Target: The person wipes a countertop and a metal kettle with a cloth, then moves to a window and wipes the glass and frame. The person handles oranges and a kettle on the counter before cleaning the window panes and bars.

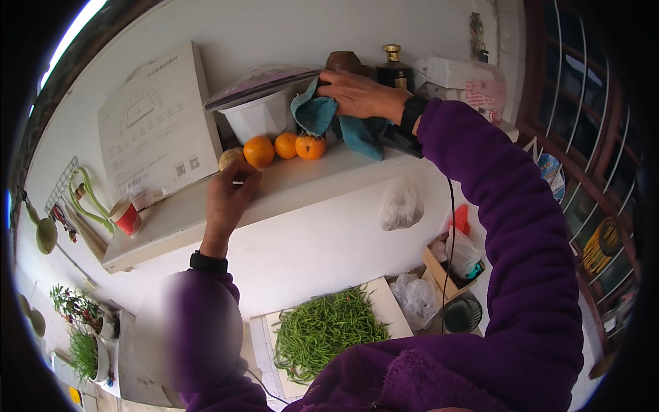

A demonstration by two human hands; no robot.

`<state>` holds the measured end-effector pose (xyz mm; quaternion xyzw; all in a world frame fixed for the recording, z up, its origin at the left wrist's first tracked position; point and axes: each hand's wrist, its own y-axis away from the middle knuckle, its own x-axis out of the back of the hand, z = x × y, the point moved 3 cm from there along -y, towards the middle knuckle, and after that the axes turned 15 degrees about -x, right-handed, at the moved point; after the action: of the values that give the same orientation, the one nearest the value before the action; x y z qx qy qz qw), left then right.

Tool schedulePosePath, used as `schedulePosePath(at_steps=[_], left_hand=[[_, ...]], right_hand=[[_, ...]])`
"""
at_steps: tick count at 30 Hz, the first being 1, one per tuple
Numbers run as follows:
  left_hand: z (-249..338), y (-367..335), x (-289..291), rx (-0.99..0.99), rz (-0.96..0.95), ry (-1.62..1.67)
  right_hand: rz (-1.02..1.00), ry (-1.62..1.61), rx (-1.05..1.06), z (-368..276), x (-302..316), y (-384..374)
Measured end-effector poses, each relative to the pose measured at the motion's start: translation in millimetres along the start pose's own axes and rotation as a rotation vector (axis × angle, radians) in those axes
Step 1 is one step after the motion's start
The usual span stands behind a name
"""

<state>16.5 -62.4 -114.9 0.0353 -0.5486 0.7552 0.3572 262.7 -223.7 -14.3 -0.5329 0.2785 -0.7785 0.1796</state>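
My right hand (360, 96) is closed on a teal cloth (317, 115), up at the dark lid (274, 86) of a white plastic tub (261, 118). Part of the cloth hangs down to the shelf surface. My left hand (230, 199) is at the shelf's front edge, its fingers curled and thumb bent toward the forefinger. Just behind its fingertips sits a pale round fruit or vegetable (230, 158), partly covered by the hand; whether the fingers hold anything is hidden. Three orange persimmons (259, 151) stand in a row before the tub.
On the white shelf (185, 213) are a large white box (158, 123), a red paper cup (125, 216), a brown pot (347, 63) and a dark gold-capped bottle (393, 69). A black cord (451, 240) hangs down. Below, green chillies (329, 329) cover a board; plastic bags (416, 299) lie beside it.
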Motion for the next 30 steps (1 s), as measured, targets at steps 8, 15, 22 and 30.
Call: schedulePosePath(at_steps=[8,15,22,30], left_hand=[[1,1,2,-0.031,-0.005,-0.015],[-2,1,2,-0.028,-0.005,0.019],[-10,-1,3,0.014,0.004,0.066],[-13,-1,2,0.055,0.009,0.143]], right_hand=[[0.064,0.177,0.004,-7,-16,-7],[0.04,-0.252,0.004,12,-18,21],[0.182,-0.341,-0.167,45,41,57],[0.035,-0.313,-0.374,26,45,98]])
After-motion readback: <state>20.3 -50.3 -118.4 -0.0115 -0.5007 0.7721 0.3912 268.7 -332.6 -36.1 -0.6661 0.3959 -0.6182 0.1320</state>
